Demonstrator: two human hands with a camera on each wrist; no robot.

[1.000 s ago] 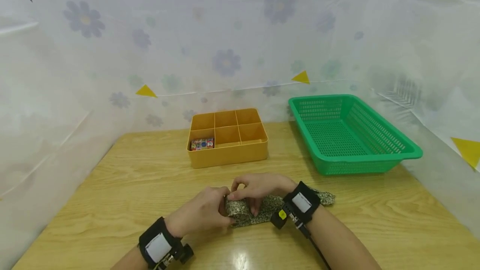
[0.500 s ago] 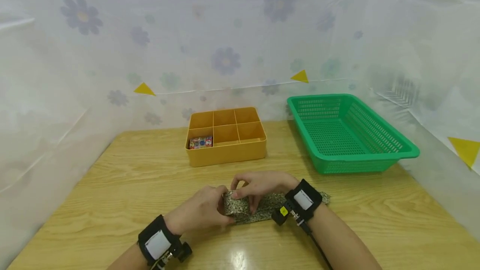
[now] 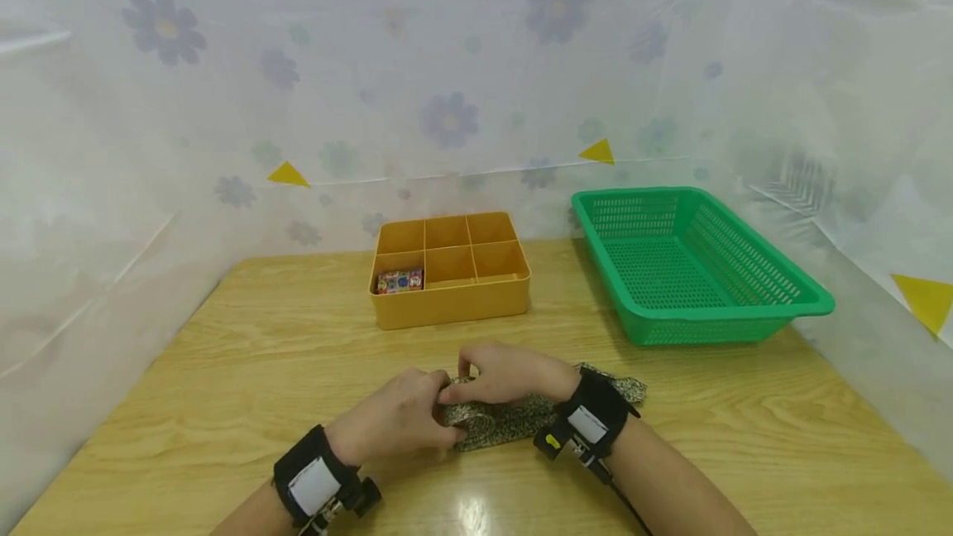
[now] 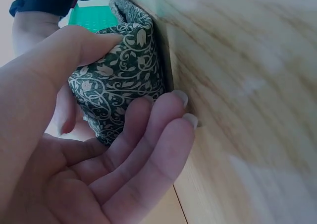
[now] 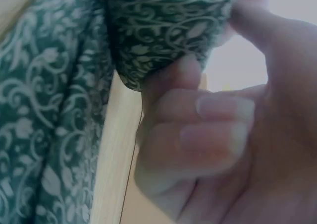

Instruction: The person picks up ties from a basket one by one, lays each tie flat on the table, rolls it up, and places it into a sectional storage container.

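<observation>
A dark green necktie (image 3: pixel 510 422) with a pale vine pattern lies across the front of the table, its left end rolled up. My left hand (image 3: pixel 398 416) grips the roll's left side; in the left wrist view its thumb lies on top and its fingers (image 4: pixel 153 149) curl along the near side of the roll. From above and behind, my right hand (image 3: pixel 506 372) pinches the roll, thumb towards my left fingers. The right wrist view shows its bent fingers (image 5: pixel 193 130) under the roll, beside the flat length of the tie (image 5: pixel 44 115). My right wrist partly hides the strip.
Behind my hands stands an orange-yellow box (image 3: pixel 454 304) with several compartments. A small colourful patterned item (image 3: pixel 399 281) sits in its front left compartment. At the back right is a green plastic basket (image 3: pixel 707 314). A floral sheet (image 3: pixel 447 64) hangs behind the wooden table (image 3: pixel 260 337).
My right hand has shifted slightly left and turned over the roll, which now sits lower and more hidden under the fingers. My left hand has stayed almost in place, still gripping.
</observation>
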